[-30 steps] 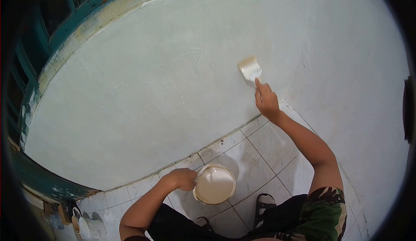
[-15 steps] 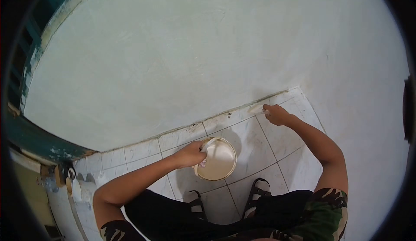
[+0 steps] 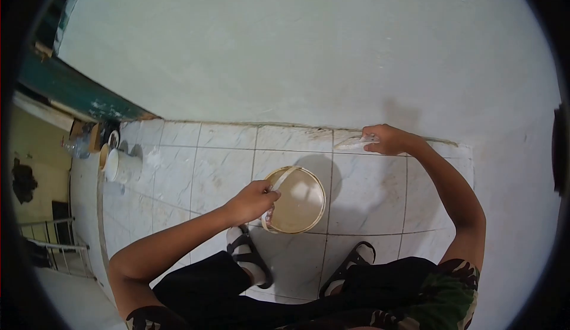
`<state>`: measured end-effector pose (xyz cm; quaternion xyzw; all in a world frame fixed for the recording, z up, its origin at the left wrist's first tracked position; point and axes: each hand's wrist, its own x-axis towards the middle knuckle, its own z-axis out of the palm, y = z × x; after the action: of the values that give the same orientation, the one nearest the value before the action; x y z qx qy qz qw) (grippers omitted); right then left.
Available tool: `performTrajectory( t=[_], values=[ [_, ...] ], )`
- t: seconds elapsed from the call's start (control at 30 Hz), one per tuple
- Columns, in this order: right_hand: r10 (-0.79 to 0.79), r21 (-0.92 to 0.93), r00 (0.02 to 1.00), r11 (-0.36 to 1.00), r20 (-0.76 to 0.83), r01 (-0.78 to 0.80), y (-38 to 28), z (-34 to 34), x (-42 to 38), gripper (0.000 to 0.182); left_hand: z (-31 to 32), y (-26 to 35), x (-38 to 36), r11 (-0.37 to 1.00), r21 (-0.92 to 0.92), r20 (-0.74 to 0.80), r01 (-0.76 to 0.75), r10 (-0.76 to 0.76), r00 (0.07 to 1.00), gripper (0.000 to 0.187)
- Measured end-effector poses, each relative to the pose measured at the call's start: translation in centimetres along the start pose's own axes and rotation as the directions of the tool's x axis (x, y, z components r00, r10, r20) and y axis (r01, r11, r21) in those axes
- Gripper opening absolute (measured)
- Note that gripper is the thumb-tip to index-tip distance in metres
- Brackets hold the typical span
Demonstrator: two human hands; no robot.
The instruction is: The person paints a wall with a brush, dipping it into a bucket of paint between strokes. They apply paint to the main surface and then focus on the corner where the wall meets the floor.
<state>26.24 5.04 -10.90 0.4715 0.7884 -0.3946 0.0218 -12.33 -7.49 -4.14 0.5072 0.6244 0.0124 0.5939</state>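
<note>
A round bucket (image 3: 300, 205) with pale contents hangs from its whitish handle, which my left hand (image 3: 252, 201) grips at the bucket's left side. My right hand (image 3: 386, 139) is closed round a whitish brush (image 3: 351, 143) near the foot of the pale wall (image 3: 285, 51). The brush points left, over the strip of floor tiles along the wall; whether it touches them I cannot tell. Brown marks show on the tiles just left of it.
White floor tiles (image 3: 222, 178) spread around my sandalled feet (image 3: 252, 256). At the far left stand a white bucket (image 3: 123, 166), a clear bottle (image 3: 80, 147) and a cardboard box (image 3: 95, 137). A metal rack (image 3: 56, 244) is at the lower left, and a green frame (image 3: 77, 89) edges the wall.
The view has turned, so the wall's foot now runs nearly level. The brush in my right hand now points over tiles closer to the brown marks. My left foot has shifted left.
</note>
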Motion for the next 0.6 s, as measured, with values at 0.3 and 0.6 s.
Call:
performTrajectory(
  t=[0.3,0.6],
  values=[
    [0.079,0.045,0.988,0.995,0.133,-0.086,-6.5,-0.2,-0.7,0.036,-4.4,-4.5,-0.6,0.995,-0.016,-0.065,-0.098,0.096,0.993,0.025],
    [0.304,-0.021,0.953,0.952,-0.016,-0.304,-14.6,-1.1,-3.8,0.032,-7.4,-7.0,0.5,0.971,-0.052,0.054,-0.231,0.234,0.971,0.025]
  ],
)
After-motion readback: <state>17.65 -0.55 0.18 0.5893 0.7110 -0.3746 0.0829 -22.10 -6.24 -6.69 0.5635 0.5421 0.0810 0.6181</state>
